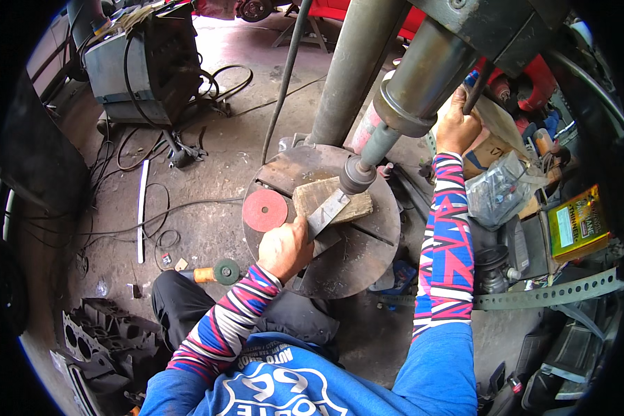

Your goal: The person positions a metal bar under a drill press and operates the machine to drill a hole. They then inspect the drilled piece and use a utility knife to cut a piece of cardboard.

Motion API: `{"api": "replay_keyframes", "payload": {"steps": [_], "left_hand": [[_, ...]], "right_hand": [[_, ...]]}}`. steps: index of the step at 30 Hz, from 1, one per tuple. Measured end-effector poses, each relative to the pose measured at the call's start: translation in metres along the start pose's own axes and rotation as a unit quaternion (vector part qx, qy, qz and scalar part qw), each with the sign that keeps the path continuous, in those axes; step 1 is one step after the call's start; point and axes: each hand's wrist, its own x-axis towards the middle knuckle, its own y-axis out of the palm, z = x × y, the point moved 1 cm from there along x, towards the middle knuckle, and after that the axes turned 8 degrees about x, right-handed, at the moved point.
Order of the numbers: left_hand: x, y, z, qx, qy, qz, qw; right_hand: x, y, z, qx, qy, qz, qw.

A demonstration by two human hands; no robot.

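Note:
My left hand (284, 248) is closed around the near end of a flat metal strip (328, 212), fingers wrapped on it. The strip lies slantwise over a wooden block (313, 197) on the round drill press table (357, 272). Directly above its far end is the drill chuck (358, 175); the chuck hides where the bit meets the metal. Up to the right, my right hand (457, 127) grips the dark feed lever (480, 84) of the drill press. A red abrasive disc (256, 208) rests flat on the table's left side, beside my left hand.
Behind the table rises the steel column (357, 76). A welding machine (145, 69) with trailing cables stands far left. An angle grinder (206, 274) and an engine block (111, 336) lie lower left. At right are a plastic bag (499, 191), a yellow can (581, 223) and a perforated metal rail (548, 296).

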Motion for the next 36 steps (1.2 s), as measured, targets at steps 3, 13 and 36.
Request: {"api": "replay_keyframes", "payload": {"steps": [3, 13, 36], "left_hand": [[-0.002, -0.0002, -0.0012, -0.007, -0.005, 0.003, 1.0], [0.0001, -0.0025, -0.0009, -0.006, -0.01, 0.02, 1.0], [-0.0004, -0.0019, -0.0005, -0.003, -0.018, 0.043, 0.999]], "right_hand": [[0.0022, 0.0001, 0.0004, -0.025, 0.035, 0.011, 0.999], [-0.0001, 0.0002, 0.0014, -0.014, -0.002, -0.004, 1.0], [-0.0016, -0.0003, 0.0041, -0.018, 0.059, 0.013, 0.998]]}}
